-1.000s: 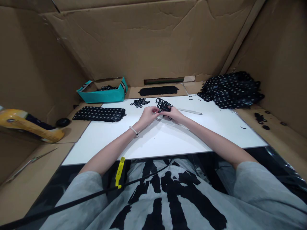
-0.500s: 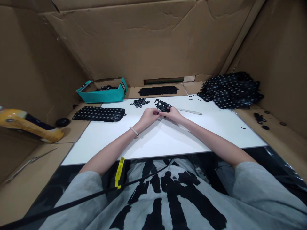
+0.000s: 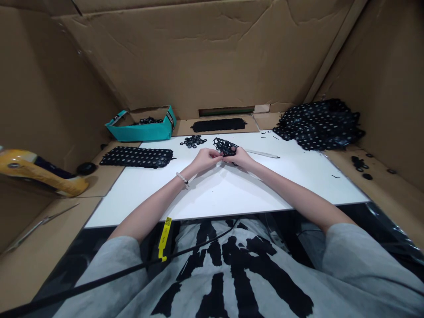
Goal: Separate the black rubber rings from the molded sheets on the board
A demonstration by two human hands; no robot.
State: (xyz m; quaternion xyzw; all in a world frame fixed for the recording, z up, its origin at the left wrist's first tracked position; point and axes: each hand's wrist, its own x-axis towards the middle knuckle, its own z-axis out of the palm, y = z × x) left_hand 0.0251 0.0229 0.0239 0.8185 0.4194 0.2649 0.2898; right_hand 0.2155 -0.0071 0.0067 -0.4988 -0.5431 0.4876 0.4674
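Note:
A black perforated sheet point(image 3: 224, 145), bent and full of round holes, is held over the white board point(image 3: 212, 198). My right hand point(image 3: 242, 159) grips its right end, fingers closed around it. At the sheet's near edge, my left hand point(image 3: 206, 160) pinches with thumb and fingertips; any small piece between them is too small to make out. A loose pile of small black rings point(image 3: 193, 141) lies just beyond my left hand. To the right of my right hand rests a thin pale pen-like tool point(image 3: 263, 153).
A teal-sided box point(image 3: 142, 132) holds more small black pieces. Flat perforated sheets point(image 3: 137, 157) lie at left, a heap of them point(image 3: 319, 126) at right. Another black strip point(image 3: 219, 125) lies at the back. Tweezers point(image 3: 46, 220) and a yellow bottle point(image 3: 43, 172) are at left. Cardboard walls point(image 3: 212, 57) enclose the area.
My left hand has shifted slightly right along the sheet's near edge, its fingers now stretched more toward my right hand. The held sheet has turned a little.

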